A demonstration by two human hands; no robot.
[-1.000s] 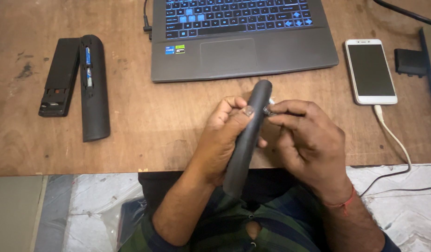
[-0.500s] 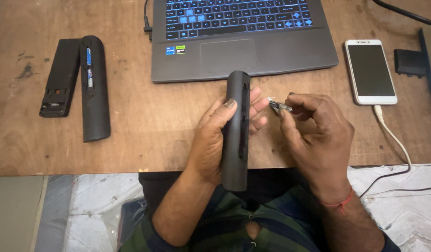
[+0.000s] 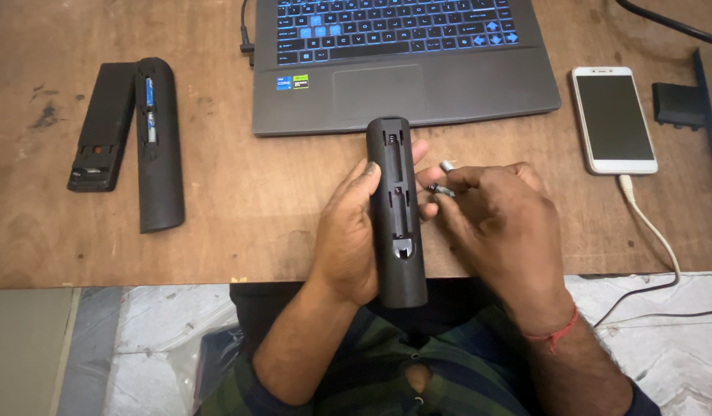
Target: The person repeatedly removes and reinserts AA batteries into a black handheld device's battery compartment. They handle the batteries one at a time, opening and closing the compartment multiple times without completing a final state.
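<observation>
Two remotes: one (image 3: 398,212) held, one (image 3: 157,142) lying; two batteries (image 3: 443,179) pinched.

The long black plastic remote control (image 3: 397,216) in the left hand (image 3: 348,231) is now turned so that its open battery slot faces fully up; a second ago it leaned to the right with its smooth back showing, and half a second ago only the slot's edge showed. It now stands straight, pointing at the worktop's (image 3: 256,200) far edge. The right hand (image 3: 498,219), which had drawn away to the right with the small silver-tipped batteries (image 3: 442,182) pinched in its fingers (image 3: 448,179), has come back in, and the batteries now sit just beside the slot's right rim.
</observation>
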